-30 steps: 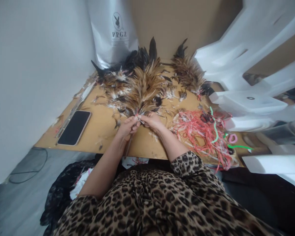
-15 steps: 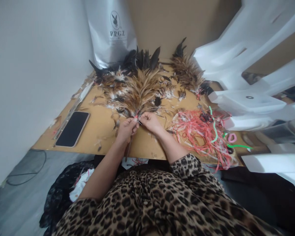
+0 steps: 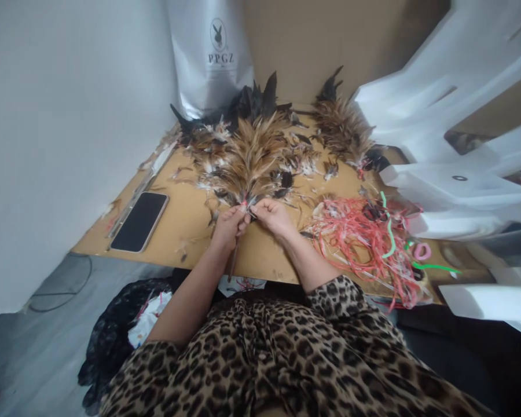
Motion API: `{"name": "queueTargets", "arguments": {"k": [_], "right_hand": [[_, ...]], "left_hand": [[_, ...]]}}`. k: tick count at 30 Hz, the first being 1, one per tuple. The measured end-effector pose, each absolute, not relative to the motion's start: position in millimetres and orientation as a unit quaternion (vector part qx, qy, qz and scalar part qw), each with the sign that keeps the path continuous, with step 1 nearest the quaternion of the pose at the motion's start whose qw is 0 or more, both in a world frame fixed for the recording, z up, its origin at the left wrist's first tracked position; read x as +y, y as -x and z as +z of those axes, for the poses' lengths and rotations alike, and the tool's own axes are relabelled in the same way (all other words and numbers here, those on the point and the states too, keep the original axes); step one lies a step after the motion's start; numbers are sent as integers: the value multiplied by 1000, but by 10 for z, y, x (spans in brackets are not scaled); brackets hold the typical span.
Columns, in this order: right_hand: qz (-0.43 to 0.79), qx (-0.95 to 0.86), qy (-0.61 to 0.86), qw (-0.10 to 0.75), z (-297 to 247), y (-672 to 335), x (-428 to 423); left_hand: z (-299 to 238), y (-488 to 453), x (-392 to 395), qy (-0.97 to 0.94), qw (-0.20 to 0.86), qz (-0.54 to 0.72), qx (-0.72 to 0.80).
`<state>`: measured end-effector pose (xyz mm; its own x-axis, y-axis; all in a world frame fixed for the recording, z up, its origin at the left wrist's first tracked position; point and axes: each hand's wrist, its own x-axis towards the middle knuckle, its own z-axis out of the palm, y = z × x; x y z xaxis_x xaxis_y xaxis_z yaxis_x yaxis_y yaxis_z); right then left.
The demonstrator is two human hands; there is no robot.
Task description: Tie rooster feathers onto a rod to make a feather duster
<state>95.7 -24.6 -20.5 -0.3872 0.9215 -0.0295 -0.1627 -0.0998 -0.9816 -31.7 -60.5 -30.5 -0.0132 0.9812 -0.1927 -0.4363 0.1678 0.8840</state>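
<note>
A fanned bundle of brown feathers [image 3: 254,147] with dark tips points away from me over the table. My left hand [image 3: 229,227] is closed round its base, thumb and fingers pinched together. Just above the thumb, a red string [image 3: 244,203] circles the quills. My right hand [image 3: 275,217] pinches close beside that base, touching or almost touching it; what lies between its fingertips is too small to make out. Below my left hand hangs a thin brown stem [image 3: 232,260], probably part of the bundle. Both hands are over the table's near part.
A phone [image 3: 139,222] lies at the left. Tangled red strings [image 3: 351,231] cover the right front, beside white plastic pieces [image 3: 460,185]. A second feather bundle [image 3: 342,127] lies at the back right. Loose feathers litter the table [image 3: 191,231]; a silver bag [image 3: 212,81] stands behind.
The whole view has shifted slightly, so things appear further right. Both hands stay pinched at the bundle's base, with little visible change in their grip.
</note>
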Motion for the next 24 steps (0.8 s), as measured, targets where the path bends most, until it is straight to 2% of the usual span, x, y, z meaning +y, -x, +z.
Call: {"name": "queueTargets", "arguments": {"k": [5, 10, 17, 24], "right_hand": [[688, -466, 390, 396, -226, -981, -232], [602, -553, 382, 432, -244, -976, -241], [457, -681, 405, 405, -330, -1068, -225], [316, -753, 457, 352, -326, -1116, -242]], "left_hand": [[-285, 352, -604, -292, 652, 576, 397], [-300, 290, -597, -294, 640, 570, 422], [-454, 140, -525, -363, 525, 572, 515], [-562, 160, -595, -446, 358, 576, 585]]}}
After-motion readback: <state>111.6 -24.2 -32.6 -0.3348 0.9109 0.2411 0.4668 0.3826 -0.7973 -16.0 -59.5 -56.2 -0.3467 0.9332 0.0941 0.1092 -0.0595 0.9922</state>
